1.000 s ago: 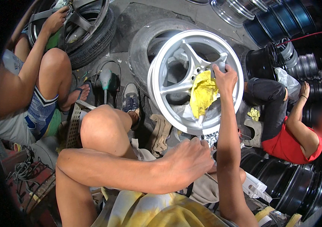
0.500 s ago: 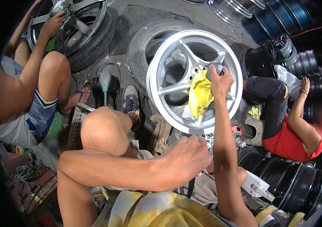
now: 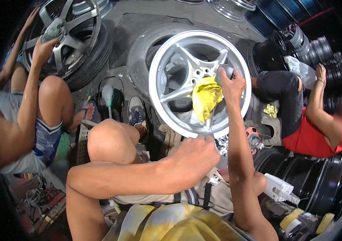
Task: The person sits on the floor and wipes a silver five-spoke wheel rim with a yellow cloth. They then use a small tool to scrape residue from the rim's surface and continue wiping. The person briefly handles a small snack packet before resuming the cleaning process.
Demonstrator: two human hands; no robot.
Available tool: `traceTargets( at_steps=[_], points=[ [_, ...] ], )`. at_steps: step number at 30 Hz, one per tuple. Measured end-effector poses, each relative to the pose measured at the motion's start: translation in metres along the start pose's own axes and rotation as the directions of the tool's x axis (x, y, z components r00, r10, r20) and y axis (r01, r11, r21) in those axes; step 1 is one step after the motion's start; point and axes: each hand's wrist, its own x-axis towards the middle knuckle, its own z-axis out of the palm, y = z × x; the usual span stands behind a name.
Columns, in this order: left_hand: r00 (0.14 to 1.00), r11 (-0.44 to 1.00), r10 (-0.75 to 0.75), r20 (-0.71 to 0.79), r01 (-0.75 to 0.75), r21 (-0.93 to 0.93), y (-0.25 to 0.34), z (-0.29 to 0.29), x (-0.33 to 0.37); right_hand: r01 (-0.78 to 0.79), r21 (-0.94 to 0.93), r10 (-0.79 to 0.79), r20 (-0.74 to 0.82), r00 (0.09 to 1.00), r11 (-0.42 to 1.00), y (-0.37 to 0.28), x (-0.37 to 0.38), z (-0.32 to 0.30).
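Observation:
A silver five-spoke wheel rim (image 3: pixel 157 66) stands tilted in front of me, leaning over a worn tyre (image 3: pixel 138 52). My left hand (image 3: pixel 197 154) is curled closed at the rim's near edge, its fingertips hidden below the knuckles. Over the rim's right side, my right hand (image 3: pixel 234 82) pinches a small grey pad (image 3: pixel 228 71) near the end of a spoke. A crumpled yellow sheet (image 3: pixel 207 98) covers the lower part of the hub and a spoke, just left of that hand.
At left a person's hand (image 3: pixel 44 50) holds a grey-green tool on another wheel (image 3: pixel 84 22). A person in a red shirt (image 3: pixel 309 134) sits at right. Black rims (image 3: pixel 315 184) lie at lower right; a green-grey power tool (image 3: pixel 108 96) rests on the floor.
The view has shifted a little, moving the rim left in the picture. My right hand and the pad stay near the same spoke. The person at left has turned their wheel.

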Motion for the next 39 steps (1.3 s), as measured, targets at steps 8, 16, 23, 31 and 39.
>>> traceTargets(
  at_steps=[8,16,23,31,39],
  points=[
    [0.999,0.999,-0.009,-0.050,0.007,-0.036,-0.022,0.017,0.011,-0.141,-0.215,0.140,-0.024,0.990,0.966,0.085,-0.032,-0.157],
    [0.981,0.849,-0.025,-0.194,0.124,0.514,-0.160,-0.013,0.116,0.080,-0.503,0.242,0.542,0.805,0.861,0.183,-0.104,-0.281],
    [0.977,0.699,-0.023,-0.211,0.166,0.695,-0.208,0.020,0.151,-0.181,-0.499,0.464,0.530,0.710,0.847,0.265,-0.160,-0.285],
    [0.973,0.630,0.209,-0.102,-0.054,0.775,-0.221,0.019,0.160,-0.281,-0.597,0.577,0.387,0.719,0.752,0.339,-0.292,-0.152],
    [0.993,0.718,0.091,-0.069,-0.018,0.696,-0.233,0.008,0.160,-0.683,-0.552,0.840,0.061,0.540,0.479,0.335,-0.295,-0.120]
  ],
)
